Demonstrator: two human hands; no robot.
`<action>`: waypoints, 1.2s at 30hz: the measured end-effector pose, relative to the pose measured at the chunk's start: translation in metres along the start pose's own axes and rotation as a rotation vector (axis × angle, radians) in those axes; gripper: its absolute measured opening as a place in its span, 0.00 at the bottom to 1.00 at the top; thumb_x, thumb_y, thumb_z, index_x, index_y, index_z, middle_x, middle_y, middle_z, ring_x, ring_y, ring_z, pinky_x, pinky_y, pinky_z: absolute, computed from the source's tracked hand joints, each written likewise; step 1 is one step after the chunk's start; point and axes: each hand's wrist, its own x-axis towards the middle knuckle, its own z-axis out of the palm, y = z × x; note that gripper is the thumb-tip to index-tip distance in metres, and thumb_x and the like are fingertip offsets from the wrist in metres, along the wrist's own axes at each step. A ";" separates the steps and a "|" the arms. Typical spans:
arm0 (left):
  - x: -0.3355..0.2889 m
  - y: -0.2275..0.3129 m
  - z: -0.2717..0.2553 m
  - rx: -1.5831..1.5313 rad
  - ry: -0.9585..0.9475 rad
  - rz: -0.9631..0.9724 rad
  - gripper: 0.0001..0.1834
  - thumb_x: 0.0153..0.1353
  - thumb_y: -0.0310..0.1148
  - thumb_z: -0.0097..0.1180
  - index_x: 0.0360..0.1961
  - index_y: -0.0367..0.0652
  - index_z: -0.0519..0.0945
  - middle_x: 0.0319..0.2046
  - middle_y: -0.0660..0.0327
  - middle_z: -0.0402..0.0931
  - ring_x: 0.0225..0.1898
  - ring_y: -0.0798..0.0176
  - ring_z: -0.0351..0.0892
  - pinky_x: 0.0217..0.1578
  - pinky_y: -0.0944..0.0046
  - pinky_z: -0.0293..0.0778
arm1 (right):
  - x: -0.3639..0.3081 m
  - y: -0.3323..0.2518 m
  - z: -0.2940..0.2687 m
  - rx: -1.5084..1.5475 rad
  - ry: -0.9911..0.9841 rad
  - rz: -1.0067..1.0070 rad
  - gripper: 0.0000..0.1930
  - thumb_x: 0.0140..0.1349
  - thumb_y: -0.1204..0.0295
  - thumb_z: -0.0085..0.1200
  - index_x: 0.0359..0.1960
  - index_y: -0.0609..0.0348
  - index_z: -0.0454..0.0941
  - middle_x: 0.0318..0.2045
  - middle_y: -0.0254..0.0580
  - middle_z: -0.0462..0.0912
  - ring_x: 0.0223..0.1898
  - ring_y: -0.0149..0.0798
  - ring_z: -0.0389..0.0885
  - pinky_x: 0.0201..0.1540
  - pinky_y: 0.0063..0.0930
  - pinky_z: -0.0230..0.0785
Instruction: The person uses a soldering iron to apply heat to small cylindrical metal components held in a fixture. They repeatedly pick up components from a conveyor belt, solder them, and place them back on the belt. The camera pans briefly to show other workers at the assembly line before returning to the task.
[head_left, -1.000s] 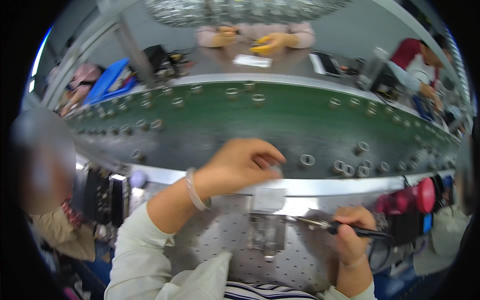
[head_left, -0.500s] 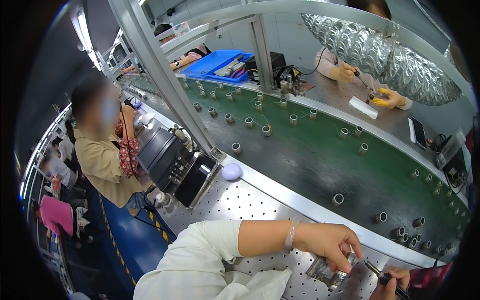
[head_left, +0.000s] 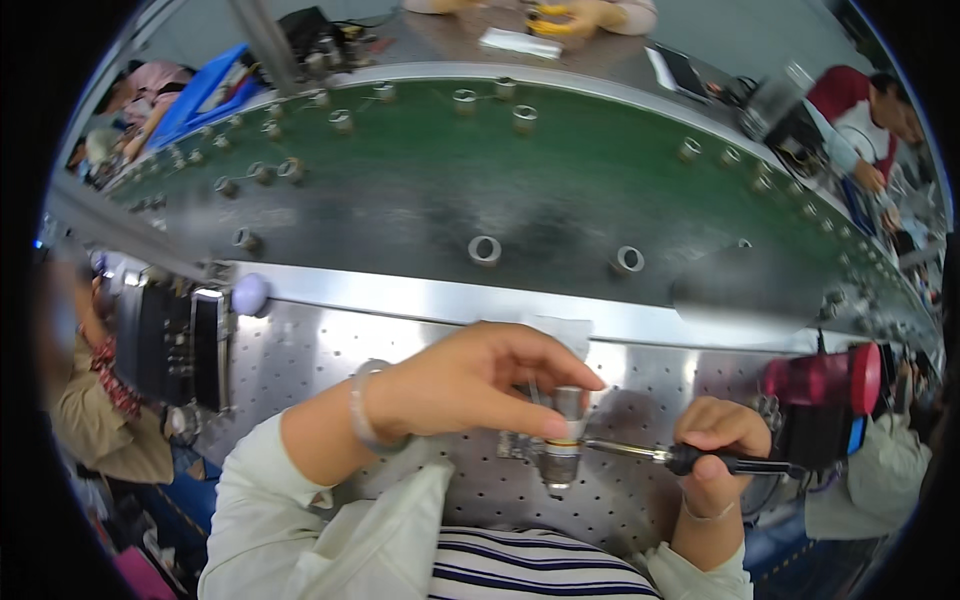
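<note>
My left hand [head_left: 465, 385], with a clear band at its wrist, curves over a small metal cylinder [head_left: 568, 403]. Its thumb presses at the cylinder's side, and the index finger reaches over the top. Below sits a metal holder [head_left: 561, 470] on the perforated metal worktop [head_left: 300, 350]; a yellowish band shows between the two. From the right, my right hand [head_left: 725, 440] grips a soldering iron [head_left: 690, 459] by its black handle. Its metal tip points left and meets the cylinder near the yellowish band; whether it touches cannot be made out.
Beyond the worktop's metal edge runs a green conveyor belt [head_left: 400, 215] carrying several metal sleeves [head_left: 485, 250]. A purple round object [head_left: 249, 294] and dark equipment [head_left: 150, 340] stand left. A red object [head_left: 825, 377] is at right. Other people work across the belt and at both sides.
The view has swung right and down, so both hands now appear nearer the middle. The soldering iron's tip has come up to the cylinder; before, it was held apart from it.
</note>
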 end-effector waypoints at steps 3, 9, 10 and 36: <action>0.000 -0.003 0.001 -0.037 -0.015 0.067 0.21 0.49 0.15 0.63 0.47 0.36 0.79 0.46 0.53 0.75 0.47 0.63 0.75 0.39 0.69 0.78 | 0.001 -0.001 -0.005 0.049 -0.096 0.003 0.10 0.46 0.77 0.65 0.29 0.68 0.78 0.20 0.44 0.78 0.19 0.37 0.73 0.24 0.26 0.65; -0.004 -0.003 0.003 -0.026 -0.012 0.093 0.19 0.49 0.15 0.63 0.45 0.35 0.81 0.46 0.52 0.74 0.47 0.62 0.75 0.39 0.70 0.77 | 0.002 0.001 -0.006 0.013 -0.148 -0.046 0.11 0.42 0.81 0.63 0.30 0.70 0.78 0.19 0.45 0.78 0.18 0.38 0.73 0.24 0.25 0.65; -0.004 0.000 0.007 -0.045 0.015 0.059 0.18 0.49 0.15 0.63 0.44 0.35 0.81 0.45 0.52 0.74 0.47 0.62 0.75 0.39 0.70 0.77 | 0.002 0.001 -0.006 0.000 -0.153 -0.047 0.11 0.42 0.81 0.63 0.29 0.70 0.78 0.18 0.45 0.78 0.18 0.38 0.73 0.23 0.25 0.65; -0.002 -0.003 0.006 0.036 0.008 0.140 0.09 0.40 0.16 0.69 0.23 0.40 0.83 0.43 0.47 0.76 0.46 0.55 0.76 0.49 0.62 0.71 | 0.008 -0.004 -0.013 -0.139 -0.279 -0.126 0.13 0.41 0.77 0.69 0.29 0.67 0.79 0.20 0.43 0.78 0.19 0.40 0.76 0.23 0.27 0.67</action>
